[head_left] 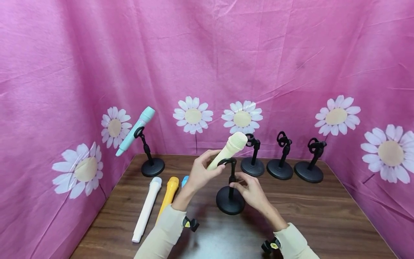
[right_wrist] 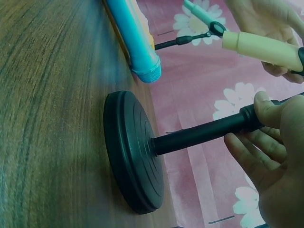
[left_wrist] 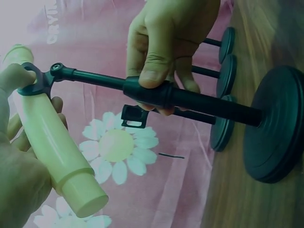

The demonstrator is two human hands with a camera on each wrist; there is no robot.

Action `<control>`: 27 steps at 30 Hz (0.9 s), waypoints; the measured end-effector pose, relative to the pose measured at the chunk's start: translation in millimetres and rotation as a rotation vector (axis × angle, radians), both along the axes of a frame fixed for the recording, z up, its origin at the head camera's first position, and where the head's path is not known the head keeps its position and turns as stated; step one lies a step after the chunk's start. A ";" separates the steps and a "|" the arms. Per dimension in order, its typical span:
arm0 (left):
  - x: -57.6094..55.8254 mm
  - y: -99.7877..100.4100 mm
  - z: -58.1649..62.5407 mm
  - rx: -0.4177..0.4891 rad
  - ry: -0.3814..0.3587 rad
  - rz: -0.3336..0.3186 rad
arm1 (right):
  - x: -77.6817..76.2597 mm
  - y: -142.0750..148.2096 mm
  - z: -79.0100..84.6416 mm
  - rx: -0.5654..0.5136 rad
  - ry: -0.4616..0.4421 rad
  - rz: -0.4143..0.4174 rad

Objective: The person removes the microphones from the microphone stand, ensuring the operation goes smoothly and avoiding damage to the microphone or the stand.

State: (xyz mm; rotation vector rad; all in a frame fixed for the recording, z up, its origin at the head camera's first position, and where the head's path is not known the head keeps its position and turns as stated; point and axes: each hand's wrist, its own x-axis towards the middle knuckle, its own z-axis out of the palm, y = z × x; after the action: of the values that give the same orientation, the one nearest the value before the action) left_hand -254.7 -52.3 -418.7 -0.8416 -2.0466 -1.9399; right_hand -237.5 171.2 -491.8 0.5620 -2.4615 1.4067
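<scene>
Fingers (head_left: 207, 156) curled round a microphone, fingers and thumb pinching a stand

The left hand (head_left: 201, 173) grips the pale yellow microphone (head_left: 232, 144) by its body, thumb on one side and fingers wrapped behind; the right hand (head_left: 253, 191) pinches the stem of a black stand (head_left: 230, 203) between thumb and fingers, at the thicker collar partway up. The pale yellow microphone is held tilted above the table (head_left: 310, 219), its head up and towards the right in the head view; the clip (left_wrist: 43, 84) of that stand lies against its body, close by the left thumb; whether it is fully seated I cannot tell. The stand's round base rests on the table between the two forearms.

To the left, a white microphone (head_left: 147, 210) and an orange microphone (head_left: 169, 192) lie side by side; a blue microphone (head_left: 185, 180) is beside them, mostly hidden by the left arm in the head view. At the back left, a mint microphone (head_left: 130, 137) sits slanted in another stand (head_left: 152, 167); three more black stands (head_left: 279, 169) are lined up at the back right; behind everything hangs a pink cloth (head_left: 207, 61) printed with white daisies (head_left: 193, 116).
</scene>
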 end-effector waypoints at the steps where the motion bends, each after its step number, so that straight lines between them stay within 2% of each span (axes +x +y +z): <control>1: -0.2 0.9 -1.0 0.014 0.003 -0.001 | -0.4 -0.2 0.2 -0.003 0.000 0.000; 8: -2.7 7.5 -12.9 0.090 0.010 -0.012 | 0.7 -0.6 0.1 -0.005 0.009 -0.017; 13: -0.9 13.1 -17.0 0.148 0.016 -0.024 | 1.9 0.9 0.9 -0.004 0.039 -0.015; 20: 1.9 23.3 -21.3 0.218 -0.056 -0.034 | 3.6 4.0 2.2 0.015 0.056 -0.042; 27: 2.8 35.6 -27.9 0.363 -0.131 -0.087 | 5.0 5.8 2.0 0.033 0.061 -0.067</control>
State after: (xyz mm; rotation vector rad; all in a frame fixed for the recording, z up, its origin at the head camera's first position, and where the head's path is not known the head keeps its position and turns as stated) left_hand -251.9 -16.7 -446.7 -0.7450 -1.6625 -2.3724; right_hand -232.5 177.0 -489.7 0.5167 -2.4358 1.3064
